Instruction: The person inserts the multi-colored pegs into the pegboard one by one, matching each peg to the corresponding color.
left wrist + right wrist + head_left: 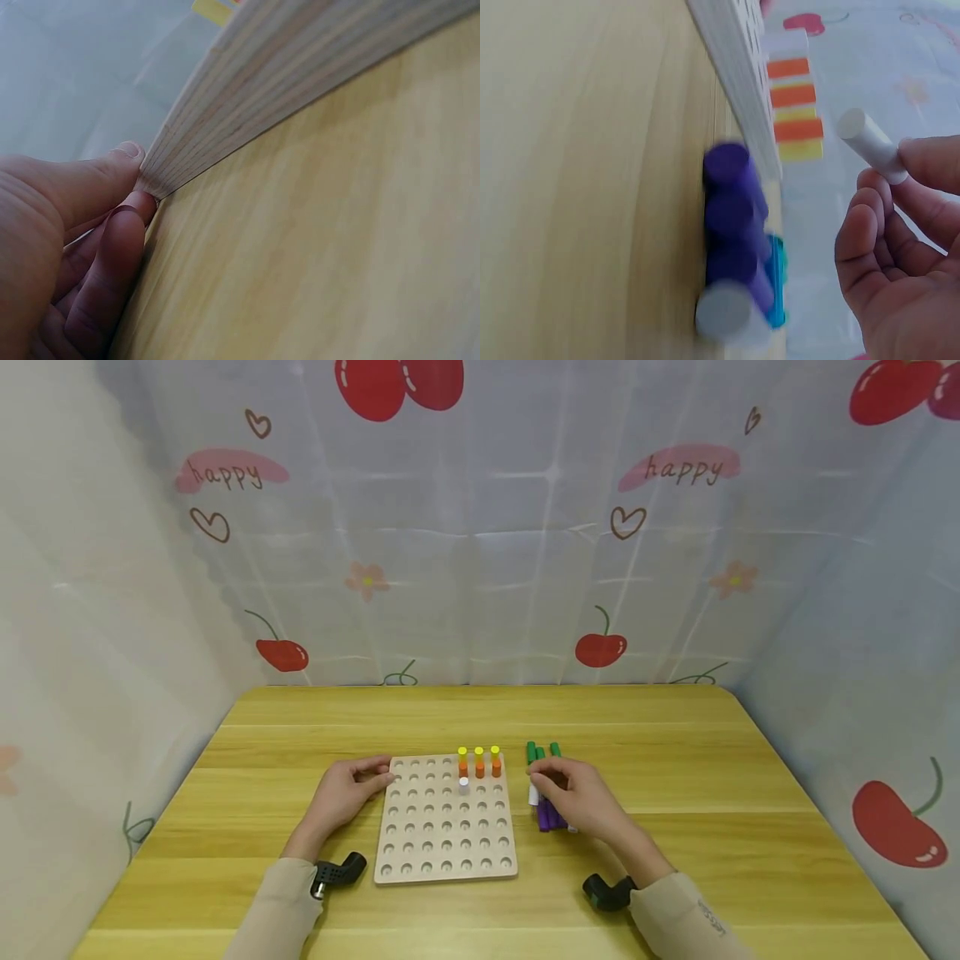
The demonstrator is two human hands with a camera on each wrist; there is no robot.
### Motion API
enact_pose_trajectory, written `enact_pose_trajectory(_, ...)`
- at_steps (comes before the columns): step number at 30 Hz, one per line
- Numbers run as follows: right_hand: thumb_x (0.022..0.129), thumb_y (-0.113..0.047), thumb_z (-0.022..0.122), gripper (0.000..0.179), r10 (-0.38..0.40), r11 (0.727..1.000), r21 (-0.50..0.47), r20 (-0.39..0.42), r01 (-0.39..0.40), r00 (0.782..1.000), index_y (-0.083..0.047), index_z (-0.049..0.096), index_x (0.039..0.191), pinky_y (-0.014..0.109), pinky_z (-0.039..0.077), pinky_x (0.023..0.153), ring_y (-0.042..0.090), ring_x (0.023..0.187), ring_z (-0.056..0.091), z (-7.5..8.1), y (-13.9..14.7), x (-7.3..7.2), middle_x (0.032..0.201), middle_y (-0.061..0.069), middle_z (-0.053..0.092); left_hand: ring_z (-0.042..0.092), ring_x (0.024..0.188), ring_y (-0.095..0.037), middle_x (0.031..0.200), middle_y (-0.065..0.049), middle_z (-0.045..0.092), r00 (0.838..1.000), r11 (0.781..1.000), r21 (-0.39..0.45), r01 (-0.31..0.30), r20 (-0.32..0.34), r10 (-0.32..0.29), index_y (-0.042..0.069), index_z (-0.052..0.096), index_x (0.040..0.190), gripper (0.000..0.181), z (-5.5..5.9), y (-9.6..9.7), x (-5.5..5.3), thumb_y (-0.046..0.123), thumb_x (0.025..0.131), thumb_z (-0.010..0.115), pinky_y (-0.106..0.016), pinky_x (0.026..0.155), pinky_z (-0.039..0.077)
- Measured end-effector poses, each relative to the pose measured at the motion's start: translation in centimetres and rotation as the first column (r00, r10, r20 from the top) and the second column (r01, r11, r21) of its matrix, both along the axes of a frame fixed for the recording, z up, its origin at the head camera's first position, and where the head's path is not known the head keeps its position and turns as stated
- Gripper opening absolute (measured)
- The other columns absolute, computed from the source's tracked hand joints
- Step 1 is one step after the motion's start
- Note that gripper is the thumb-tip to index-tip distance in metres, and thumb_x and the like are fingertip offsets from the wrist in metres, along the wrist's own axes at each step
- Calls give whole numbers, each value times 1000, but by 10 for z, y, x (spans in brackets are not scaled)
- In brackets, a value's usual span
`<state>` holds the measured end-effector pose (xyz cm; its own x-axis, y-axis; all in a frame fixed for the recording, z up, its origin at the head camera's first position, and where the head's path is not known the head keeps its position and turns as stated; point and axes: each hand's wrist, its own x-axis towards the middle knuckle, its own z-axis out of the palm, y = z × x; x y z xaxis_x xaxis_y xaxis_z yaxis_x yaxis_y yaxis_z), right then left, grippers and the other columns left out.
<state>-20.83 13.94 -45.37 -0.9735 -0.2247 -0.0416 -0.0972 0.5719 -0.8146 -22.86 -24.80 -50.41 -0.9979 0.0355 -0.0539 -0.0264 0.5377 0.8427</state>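
Observation:
A square wooden pegboard [418, 819] with rows of round holes lies on the table. My left hand [343, 792] holds its far left corner, thumb at the upper edge and fingers against the side [225, 112]. Between thumb and fingertip, my right hand [588, 800] pinches a white peg [870, 146], raised over the loose pegs just right of the board. Three yellow pegs [478, 752] stand in the board's far right, with three orange pegs [480, 770] in front. One white peg [463, 786] stands in the third row, before the left orange one.
Beneath and beside my right hand lie several purple pegs [731, 217] and another white peg [727, 315]. Green pegs [531, 752] lie beyond them. A black wrist camera [341, 870] sits at each cuff. Behind the table hangs a printed curtain [480, 560].

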Motion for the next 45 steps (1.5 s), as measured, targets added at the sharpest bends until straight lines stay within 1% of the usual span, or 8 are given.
enact_pose_trajectory(5,103,-25,66,19,33,999,-28,-43,-34,999,-16,76,117,29,51,74,14,84,59,1,-22,-1,101,-5,71,69,89,-11,111,-4,75,1000,1000,10,4,-1,-4,13,71,134,43,-2,-2,1,30,95,76,-22,71,56)
enact_pose_trajectory(10,101,-24,68,17,61,997,-47,-112,-66,992,-16,77,114,28,52,74,14,86,60,0,-42,-3,103,-7,71,69,89,-11,110,-3,75,1000,1000,10,5,-4,-4,14,71,134,42,-3,-4,1,30,95,76,-22,71,56)
enact_pose_trajectory(15,102,-25,68,18,64,998,-8,-169,-67,983,-16,77,114,27,51,73,13,86,58,-7,-59,-5,103,-7,68,69,89,-12,110,-3,75,1000,1000,9,17,-15,-17,14,71,134,42,-3,-3,1,30,96,76,-22,71,56)
enact_pose_trajectory(18,101,-24,68,18,74,997,28,-200,-70,977,-15,77,114,26,50,71,13,83,56,-12,-63,-7,100,-7,66,68,89,-12,110,-3,75,1000,1000,4,22,-8,-22,13,71,134,41,-1,-1,1,29,96,76,-22,71,55)
enact_pose_trajectory(23,101,-21,69,15,83,996,54,-248,-71,965,-15,77,113,25,48,70,11,81,54,-16,-66,-10,97,-7,65,67,87,-11,109,-3,75,1000,1000,-2,9,-1,-9,13,71,133,40,2,0,1,29,96,76,-21,70,55)
enact_pose_trajectory(31,101,-21,69,12,126,991,80,-259,-109,958,-18,77,110,24,47,70,10,80,53,-19,-68,-14,96,-10,63,67,86,-11,108,-3,75,1000,1000,-11,4,4,-3,13,71,133,41,4,-1,0,29,96,75,-22,70,55)
enact_pose_trajectory(40,101,-19,68,16,174,982,115,-245,-150,954,-17,79,112,23,48,71,10,84,53,-19,-72,-12,105,-6,64,69,89,-11,110,-3,75,1000,1000,6,7,7,-7,13,71,134,41,3,-2,0,28,96,76,-22,71,57)
enact_pose_trajectory(45,101,-19,69,17,169,983,105,-240,-148,956,-18,79,114,23,48,71,10,84,54,-19,-71,-12,107,-6,66,69,89,-11,110,-3,75,1000,1000,-1,9,2,-9,13,70,134,42,3,-2,0,28,96,76,-22,71,56)
